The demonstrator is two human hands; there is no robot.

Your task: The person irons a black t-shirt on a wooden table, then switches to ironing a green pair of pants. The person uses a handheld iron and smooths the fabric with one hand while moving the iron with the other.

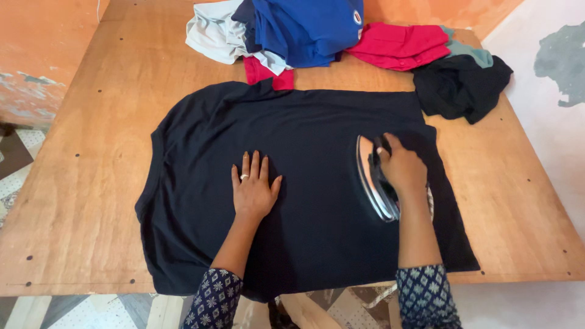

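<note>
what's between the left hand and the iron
Only smooth dark fabric of the black t-shirt. In the head view, nothing else lies between the left hand, pressed flat on it, and the iron gripped by the right hand.

The right hand (402, 167) hides the iron's handle (384, 176).

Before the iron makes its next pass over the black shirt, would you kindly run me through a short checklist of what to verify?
1. Right hand grips the iron by its handle: ok.
2. Left hand lies flat on the black shirt, apart from the iron: ok.
3. Shirt spread smooth on the wooden table: ok.
4. Pile of clothes lies clear of the shirt: not ok, a red piece touches its far edge.
5. Iron is hot: cannot tell.
6. Cord clear of the path: cannot tell, none visible.
</note>
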